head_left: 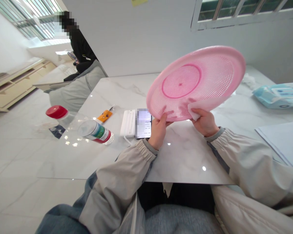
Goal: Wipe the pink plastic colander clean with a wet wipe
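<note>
A round pink mesh basket point(210, 78) is held up above the table, tilted so that its inside faces me. My left hand point(158, 131) grips its near rim at the lower left, thumb over the inside and fingers behind. In my right hand point(205, 123) is a white wipe point(207, 106), pinched and pressed on the basket's near right rim. Some right fingers are hidden behind the basket, showing faintly through the mesh. Just left of my left hand, a lit phone point(144, 125) rests against a white box-shaped device point(128, 123).
On the marble table point(185, 162) stand a clear bottle point(97, 131) with a red cap point(56, 111) and an orange card-like item point(104, 116). A blue wipes pack point(279, 95) and papers point(283, 139) lie right. A person point(80, 48) sits at the far left.
</note>
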The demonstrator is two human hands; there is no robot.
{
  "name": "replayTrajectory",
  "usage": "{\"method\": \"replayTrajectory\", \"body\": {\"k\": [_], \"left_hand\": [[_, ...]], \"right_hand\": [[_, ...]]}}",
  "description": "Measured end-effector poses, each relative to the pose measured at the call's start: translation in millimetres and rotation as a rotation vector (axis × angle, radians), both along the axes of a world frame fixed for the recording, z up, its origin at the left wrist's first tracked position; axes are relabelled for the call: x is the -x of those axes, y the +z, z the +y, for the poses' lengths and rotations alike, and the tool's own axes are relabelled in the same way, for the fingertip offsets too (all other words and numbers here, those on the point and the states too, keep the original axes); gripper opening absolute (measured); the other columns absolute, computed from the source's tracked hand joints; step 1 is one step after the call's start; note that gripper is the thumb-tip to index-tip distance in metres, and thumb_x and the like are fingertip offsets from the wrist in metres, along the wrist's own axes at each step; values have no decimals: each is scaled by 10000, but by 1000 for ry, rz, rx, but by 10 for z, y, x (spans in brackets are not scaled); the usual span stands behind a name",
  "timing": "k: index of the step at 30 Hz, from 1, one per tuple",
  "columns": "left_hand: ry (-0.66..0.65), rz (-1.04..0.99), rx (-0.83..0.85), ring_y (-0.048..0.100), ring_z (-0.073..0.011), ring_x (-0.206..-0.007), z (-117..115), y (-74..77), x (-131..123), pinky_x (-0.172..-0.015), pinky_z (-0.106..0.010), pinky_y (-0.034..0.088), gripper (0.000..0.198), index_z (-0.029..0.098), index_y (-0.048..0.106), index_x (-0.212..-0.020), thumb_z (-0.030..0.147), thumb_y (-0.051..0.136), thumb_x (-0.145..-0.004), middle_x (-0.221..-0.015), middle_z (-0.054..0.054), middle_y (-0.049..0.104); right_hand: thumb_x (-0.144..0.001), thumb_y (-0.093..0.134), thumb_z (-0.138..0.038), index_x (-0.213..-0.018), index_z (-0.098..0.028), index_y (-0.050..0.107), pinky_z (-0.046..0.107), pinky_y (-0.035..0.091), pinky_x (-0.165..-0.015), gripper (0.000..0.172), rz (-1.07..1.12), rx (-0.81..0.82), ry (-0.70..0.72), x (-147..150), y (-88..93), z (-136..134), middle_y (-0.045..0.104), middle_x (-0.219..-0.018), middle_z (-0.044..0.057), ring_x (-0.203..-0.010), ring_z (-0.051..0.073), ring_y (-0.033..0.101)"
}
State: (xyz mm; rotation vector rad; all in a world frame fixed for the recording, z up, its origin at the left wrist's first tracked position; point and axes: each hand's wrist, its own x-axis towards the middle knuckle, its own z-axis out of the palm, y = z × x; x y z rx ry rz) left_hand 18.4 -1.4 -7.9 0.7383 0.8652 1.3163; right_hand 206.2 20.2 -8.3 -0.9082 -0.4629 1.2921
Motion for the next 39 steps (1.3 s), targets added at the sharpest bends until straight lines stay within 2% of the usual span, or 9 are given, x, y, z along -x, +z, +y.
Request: {"method": "replayTrajectory", "body": {"k": [5,11,16,21,26,31,35,39], "left_hand": [[-15,-35,10,740,-310,-1366,-21,30,8,-1254,-557,540,407,196,753,-1395,355,759,-1020,-1320,-116,834],[-54,-93,29,726,-310,-1390,-39,52,-10,-1278,-567,511,419,184,752,-1395,321,775,-1000,-1318,-125,828],[-116,-127,33,708,-299,-1414,-81,120,-26,-1294,-571,500,425,229,752,-1424,305,772,-1006,-1402,-95,791],[-154,-88,-1,720,-312,-1382,-97,116,-23,-1242,-576,554,443,255,766,-1416,363,808,-989,-1457,-89,763],[-5,1,-56,686,-339,-1435,-38,69,8,-1223,-561,557,369,230,819,-1305,405,814,-981,-1438,-108,783],[157,34,-146,678,-317,-1453,30,61,75,-1263,-507,511,338,216,843,-1243,449,770,-1010,-1448,-113,784],[123,-18,-89,667,-304,-1475,22,71,82,-1294,-518,475,427,245,781,-1395,441,767,-1016,-1477,-120,769],[76,-72,-33,672,-293,-1476,7,78,74,-1303,-521,476,519,251,693,-1525,399,751,-1032,-1514,-128,747]], "right_hand": [[-613,871,-132,-726,-265,692,303,693,-791,250,14,6,-3,-10,-15,16,814,-967,-10,-978,224,764],[-639,859,-152,-790,-281,715,354,683,-805,245,-57,-45,55,-23,-4,16,763,-868,-20,-1032,258,753],[-639,840,-157,-790,-290,708,371,694,-903,240,-30,-79,100,47,73,-43,785,-898,-14,-1108,267,762],[-647,851,-149,-818,-295,727,355,699,-898,257,-5,-81,138,66,124,-69,808,-936,-10,-1097,257,774],[-664,849,-156,-880,-294,748,378,701,-887,275,-28,-78,77,27,89,-34,811,-933,-17,-1110,269,783],[-632,827,-149,-844,-305,733,316,671,-744,279,-51,-76,-48,-28,13,20,792,-890,-35,-1008,232,780],[-624,847,-146,-845,-280,721,266,636,-698,287,-50,-59,-84,-49,-6,46,790,-898,-39,-969,200,758],[-657,848,-153,-855,-265,735,275,651,-716,254,-52,-23,-85,-50,11,49,809,-952,-25,-1010,207,762]]}}
